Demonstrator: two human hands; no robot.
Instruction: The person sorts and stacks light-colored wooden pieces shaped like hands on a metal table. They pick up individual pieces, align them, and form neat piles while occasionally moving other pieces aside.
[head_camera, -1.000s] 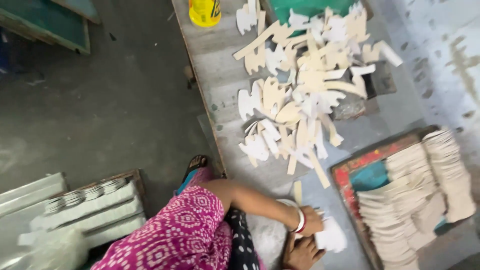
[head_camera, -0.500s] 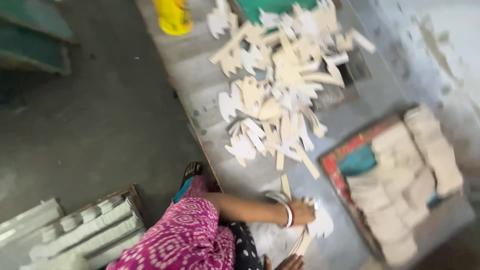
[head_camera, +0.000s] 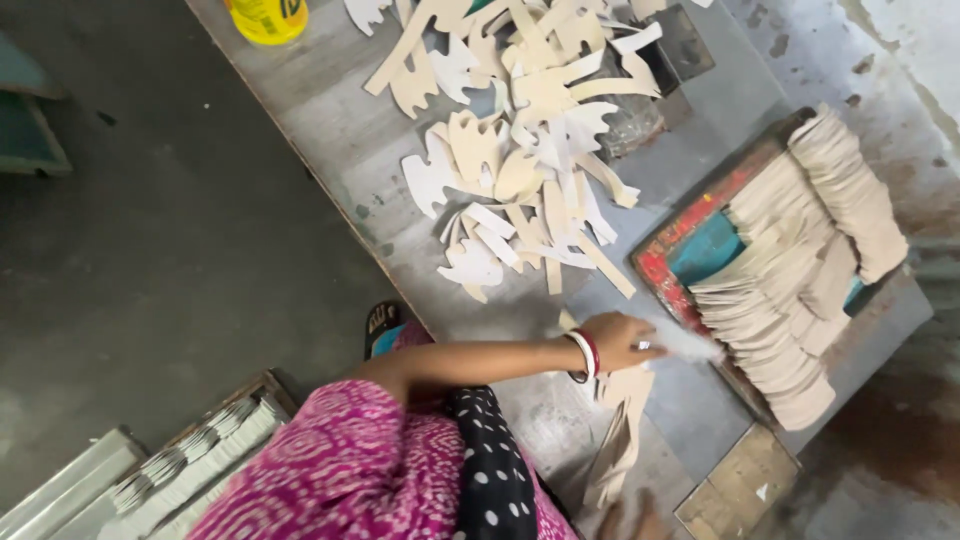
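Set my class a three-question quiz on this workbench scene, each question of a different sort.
1. Multiple choice: what does the left hand grip? A) a white cut-out piece B) a yellow bottle C) scissors
2. True or false: the stacked beige pieces sit in the red-rimmed tray.
3. Fill in: the loose heap of cut-outs lies on the grey ____.

Key: 1 A; 2 true; 3 bench.

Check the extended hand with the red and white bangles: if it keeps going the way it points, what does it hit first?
The left hand points right, toward the red-rimmed tray. It would probably first meet the fanned stack of beige cut pieces there; motion blur at the fingertips leaves the gap unclear.
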